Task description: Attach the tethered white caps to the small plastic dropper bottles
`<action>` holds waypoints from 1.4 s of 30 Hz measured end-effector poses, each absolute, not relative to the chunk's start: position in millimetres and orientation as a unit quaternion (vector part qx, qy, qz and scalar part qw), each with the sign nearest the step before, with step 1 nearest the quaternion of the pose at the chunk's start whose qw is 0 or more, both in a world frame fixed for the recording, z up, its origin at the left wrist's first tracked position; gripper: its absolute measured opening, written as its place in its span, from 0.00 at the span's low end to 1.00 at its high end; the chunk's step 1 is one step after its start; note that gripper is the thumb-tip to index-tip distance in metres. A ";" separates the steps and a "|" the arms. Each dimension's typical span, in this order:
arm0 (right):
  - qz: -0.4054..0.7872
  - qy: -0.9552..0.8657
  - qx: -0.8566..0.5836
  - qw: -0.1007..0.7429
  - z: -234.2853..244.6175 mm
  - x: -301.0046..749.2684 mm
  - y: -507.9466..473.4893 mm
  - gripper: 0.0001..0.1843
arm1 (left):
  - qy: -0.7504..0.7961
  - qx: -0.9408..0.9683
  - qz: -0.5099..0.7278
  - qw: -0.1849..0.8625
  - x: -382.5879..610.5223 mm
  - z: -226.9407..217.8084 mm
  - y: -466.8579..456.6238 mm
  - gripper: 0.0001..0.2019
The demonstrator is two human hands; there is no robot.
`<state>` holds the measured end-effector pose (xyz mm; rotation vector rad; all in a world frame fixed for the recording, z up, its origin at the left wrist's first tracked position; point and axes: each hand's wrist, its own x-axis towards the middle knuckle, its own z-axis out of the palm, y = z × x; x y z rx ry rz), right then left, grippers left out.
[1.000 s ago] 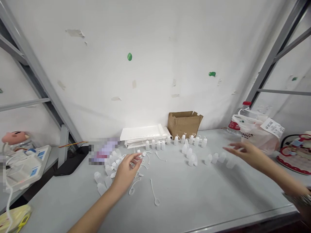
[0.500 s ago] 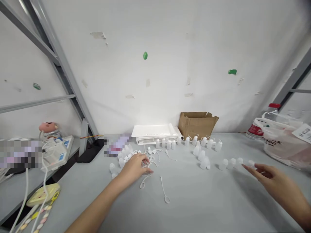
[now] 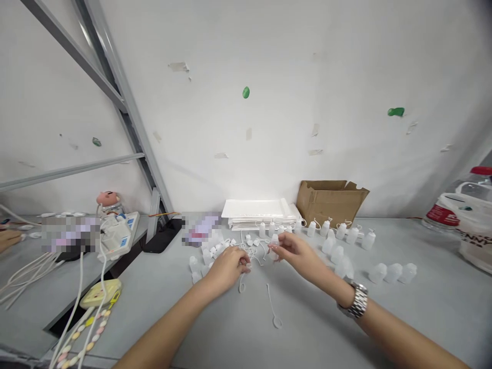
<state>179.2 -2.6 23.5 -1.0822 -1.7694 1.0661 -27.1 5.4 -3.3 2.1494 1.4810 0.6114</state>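
My right hand [image 3: 292,253], with a metal watch on its wrist, pinches a small translucent bottle [image 3: 274,240] upright over the middle of the table. Just left of it, my left hand [image 3: 229,267] has its fingers closed on a thin white looped cord [image 3: 242,283], whose ring hangs below the fingertips. Behind both hands lies a tangle of similar white cords [image 3: 251,252] with small white caps [image 3: 249,239]. Another looped cord [image 3: 272,307] rests alone in front. Several uncapped bottles [image 3: 194,265] are beside my left forearm, partly hidden by it.
Capped bottles with cord loops [image 3: 326,227] line the back, before a brown cardboard box [image 3: 332,202] and stacked white sheets [image 3: 257,209]. Three bottles [image 3: 393,273] stand at right, near a plastic bag [image 3: 476,230]. Power strip [image 3: 119,238] and cables are left; another person's hand [image 3: 9,239] shows there.
My right hand has taken one bottle from the row at right and carried it left to the middle. My left hand has lifted the looped cord slightly. The view has turned left.
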 end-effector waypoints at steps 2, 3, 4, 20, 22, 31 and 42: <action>0.485 -0.664 -0.407 0.398 9.0 174.8 0.5 0.17 | 0.538 0.780 0.227 0.225 -26.3 -4.9 6.2 0.05; 0.505 -0.648 -0.409 0.397 2.6 174.3 0.5 0.18 | 0.539 0.779 0.229 0.225 -25.8 -5.4 6.5 0.04; 0.519 -0.633 -0.416 0.397 -2.5 174.5 -0.3 0.19 | 0.539 0.777 0.233 0.225 -25.3 -5.5 6.6 0.04; 0.591 -0.569 -0.394 0.414 -21.0 166.9 -12.0 0.20 | 0.513 0.632 0.475 0.335 -15.6 -3.0 10.4 0.09; 0.588 -0.569 -0.394 0.418 -22.4 166.4 -11.6 0.20 | 0.492 0.594 0.498 0.395 -14.5 0.7 9.0 0.10; 0.562 -0.605 -0.421 0.376 -6.0 157.2 -21.8 0.18 | 0.461 0.527 0.469 0.539 -8.1 3.6 -3.2 0.15; 0.527 -0.631 -0.439 0.362 -8.2 159.7 -21.4 0.12 | 0.436 0.538 0.454 0.561 -6.9 2.3 -2.1 0.14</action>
